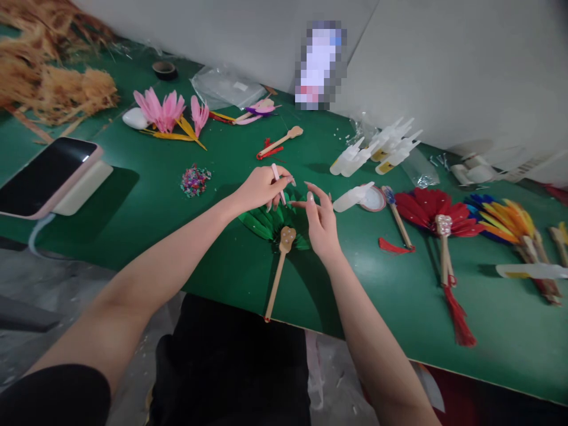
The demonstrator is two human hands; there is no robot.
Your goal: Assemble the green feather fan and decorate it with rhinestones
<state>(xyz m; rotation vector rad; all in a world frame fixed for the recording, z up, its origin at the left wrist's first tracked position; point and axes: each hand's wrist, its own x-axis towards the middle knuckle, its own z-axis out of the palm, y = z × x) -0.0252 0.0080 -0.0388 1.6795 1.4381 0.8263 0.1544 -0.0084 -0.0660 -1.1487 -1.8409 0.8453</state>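
Observation:
In front of me a green feather fan (261, 222) lies on the table, its wooden handle (277, 278) pointing toward me and small pale gems dotting the handle's rounded head. Over the top of the feathers is my left hand (265, 184), closed around a slim pink tool (278, 182) that looks like tweezers. My right hand (322, 222) hovers at the fan's right side, its fingers apart and nothing visible in them. The two hands' fingertips are close together above the feathers and hide part of them.
The green table (213, 248) holds a pile of colored gems (195, 180), a glue bottle (352, 197) beside a round lid (371, 198), and several upright bottles (377, 148). A red feather fan (428, 210) lies right. A phone (48, 174) stands left; pink feathers (162, 111) lie behind.

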